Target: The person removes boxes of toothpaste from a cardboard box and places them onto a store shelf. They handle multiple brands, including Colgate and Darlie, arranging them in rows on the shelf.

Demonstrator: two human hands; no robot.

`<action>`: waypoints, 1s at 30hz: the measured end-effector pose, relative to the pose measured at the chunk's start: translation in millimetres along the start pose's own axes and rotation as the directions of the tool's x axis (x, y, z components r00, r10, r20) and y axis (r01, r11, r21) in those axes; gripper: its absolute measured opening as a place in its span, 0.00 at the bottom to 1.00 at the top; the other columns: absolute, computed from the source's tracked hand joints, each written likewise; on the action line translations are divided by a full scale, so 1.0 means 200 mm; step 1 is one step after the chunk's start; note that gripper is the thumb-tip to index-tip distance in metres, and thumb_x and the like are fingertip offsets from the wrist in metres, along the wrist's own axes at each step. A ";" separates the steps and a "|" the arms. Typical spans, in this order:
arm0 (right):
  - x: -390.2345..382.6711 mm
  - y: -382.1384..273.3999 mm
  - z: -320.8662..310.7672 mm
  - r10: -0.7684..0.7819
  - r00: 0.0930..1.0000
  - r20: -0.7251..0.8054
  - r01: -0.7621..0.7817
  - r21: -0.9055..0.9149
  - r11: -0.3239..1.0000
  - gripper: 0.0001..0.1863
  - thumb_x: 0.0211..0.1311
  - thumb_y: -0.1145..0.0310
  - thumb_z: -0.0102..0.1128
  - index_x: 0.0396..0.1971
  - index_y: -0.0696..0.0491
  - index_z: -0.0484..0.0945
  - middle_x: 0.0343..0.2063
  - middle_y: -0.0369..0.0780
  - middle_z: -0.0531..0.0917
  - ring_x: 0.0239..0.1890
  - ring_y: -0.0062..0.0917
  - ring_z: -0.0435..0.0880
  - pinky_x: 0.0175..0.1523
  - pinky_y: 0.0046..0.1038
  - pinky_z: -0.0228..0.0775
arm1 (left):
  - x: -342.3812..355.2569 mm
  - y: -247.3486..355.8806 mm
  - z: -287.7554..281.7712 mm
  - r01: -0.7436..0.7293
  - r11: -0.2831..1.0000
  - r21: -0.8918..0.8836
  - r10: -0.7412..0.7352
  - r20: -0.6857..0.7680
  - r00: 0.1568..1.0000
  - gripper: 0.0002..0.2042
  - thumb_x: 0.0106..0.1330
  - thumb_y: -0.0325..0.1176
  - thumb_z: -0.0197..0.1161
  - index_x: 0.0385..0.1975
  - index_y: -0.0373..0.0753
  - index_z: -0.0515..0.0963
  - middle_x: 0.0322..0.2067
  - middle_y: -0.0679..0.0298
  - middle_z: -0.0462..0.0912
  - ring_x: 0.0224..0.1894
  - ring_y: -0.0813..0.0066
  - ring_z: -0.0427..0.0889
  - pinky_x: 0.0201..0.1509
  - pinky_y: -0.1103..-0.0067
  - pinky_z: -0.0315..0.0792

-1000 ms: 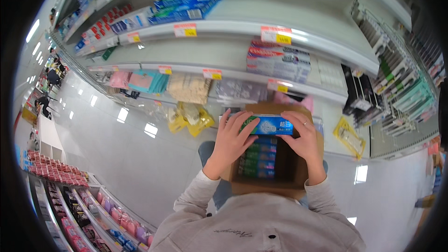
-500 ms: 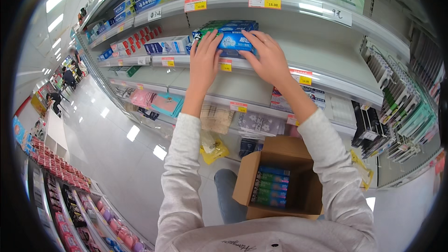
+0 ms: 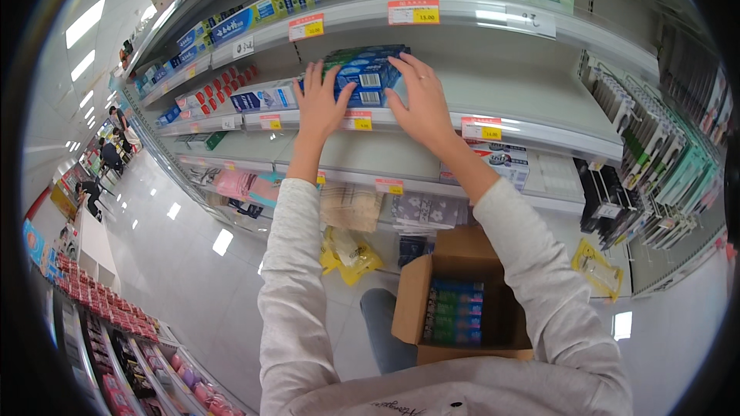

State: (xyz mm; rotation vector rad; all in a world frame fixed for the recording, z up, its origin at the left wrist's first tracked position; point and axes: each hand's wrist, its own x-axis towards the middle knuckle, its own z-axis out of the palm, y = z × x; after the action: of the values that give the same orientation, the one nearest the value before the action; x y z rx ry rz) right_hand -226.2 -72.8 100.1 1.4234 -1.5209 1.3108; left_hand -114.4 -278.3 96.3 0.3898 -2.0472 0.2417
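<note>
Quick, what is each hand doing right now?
Left hand: fingers spread, pressed on the left side of the blue boxes.
Right hand: fingers spread, pressed on their right side.

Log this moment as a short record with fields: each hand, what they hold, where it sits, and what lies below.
left hand: pressed on the left side of a stack of blue rectangular cartons
right hand: pressed on the stack's right side
stack position: on the white metal shelf, near its front edge
below: open brown cardboard box with more blue and green cartons
floor: glossy pale tiles
</note>
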 end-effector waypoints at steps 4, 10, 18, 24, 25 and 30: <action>-0.38 -0.12 -0.32 0.062 0.997 0.054 -0.069 0.129 0.989 0.18 0.63 0.70 0.61 0.53 0.56 0.77 0.54 0.47 0.80 0.58 0.43 0.77 0.61 0.38 0.70 | -0.07 0.11 -0.05 0.011 0.990 -0.138 -0.041 -0.217 0.975 0.26 0.70 0.48 0.59 0.63 0.39 0.71 0.69 0.50 0.63 0.73 0.51 0.58 0.74 0.48 0.45; -1.35 -0.05 -0.85 0.461 0.525 0.715 -0.696 0.049 0.717 0.13 0.65 0.69 0.60 0.47 0.55 0.81 0.38 0.45 0.87 0.44 0.41 0.86 0.49 0.35 0.77 | -0.59 0.93 -0.19 -0.144 0.807 -0.572 0.226 0.075 0.971 0.17 0.63 0.31 0.64 0.52 0.38 0.76 0.51 0.53 0.81 0.53 0.50 0.79 0.57 0.64 0.71; -2.24 -0.32 -1.08 0.631 -0.139 0.763 -0.530 -0.596 0.604 0.15 0.62 0.62 0.58 0.45 0.52 0.83 0.39 0.51 0.86 0.43 0.48 0.85 0.50 0.47 0.77 | -1.79 1.73 0.11 -0.023 0.833 -0.552 0.549 0.831 -0.089 0.23 0.62 0.49 0.65 0.51 0.41 0.79 0.49 0.58 0.84 0.48 0.55 0.84 0.52 0.63 0.78; -2.29 -0.36 -1.08 0.611 0.027 0.791 -0.629 -0.462 0.625 0.13 0.60 0.65 0.55 0.38 0.56 0.82 0.38 0.52 0.86 0.44 0.48 0.85 0.48 0.48 0.78 | -2.30 1.80 0.34 -0.066 0.849 -0.525 0.452 0.784 -0.425 0.21 0.61 0.47 0.66 0.52 0.47 0.81 0.54 0.55 0.82 0.57 0.56 0.81 0.57 0.59 0.76; -2.27 -0.36 -1.09 0.632 0.028 0.774 -0.660 -0.461 0.594 0.13 0.60 0.67 0.53 0.39 0.55 0.82 0.39 0.52 0.86 0.45 0.48 0.84 0.49 0.48 0.77 | -2.32 1.80 0.35 -0.050 0.860 -0.508 0.446 0.797 -0.407 0.20 0.60 0.47 0.66 0.52 0.48 0.81 0.54 0.55 0.82 0.57 0.55 0.81 0.57 0.59 0.76; -2.32 -0.39 -1.08 0.621 0.139 0.771 -0.669 -0.389 0.633 0.12 0.59 0.71 0.51 0.40 0.55 0.82 0.38 0.51 0.86 0.43 0.48 0.84 0.48 0.48 0.77 | -2.60 1.73 0.43 0.063 0.751 -0.657 0.660 0.747 -0.086 0.18 0.60 0.42 0.64 0.50 0.45 0.80 0.54 0.55 0.79 0.49 0.50 0.83 0.50 0.59 0.78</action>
State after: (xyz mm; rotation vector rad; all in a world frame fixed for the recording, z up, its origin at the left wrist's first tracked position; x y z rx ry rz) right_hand -100.6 278.7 -259.1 1.6028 -3.1552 1.0086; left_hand -78.1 104.7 -403.4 -0.6123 -3.5718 -0.5699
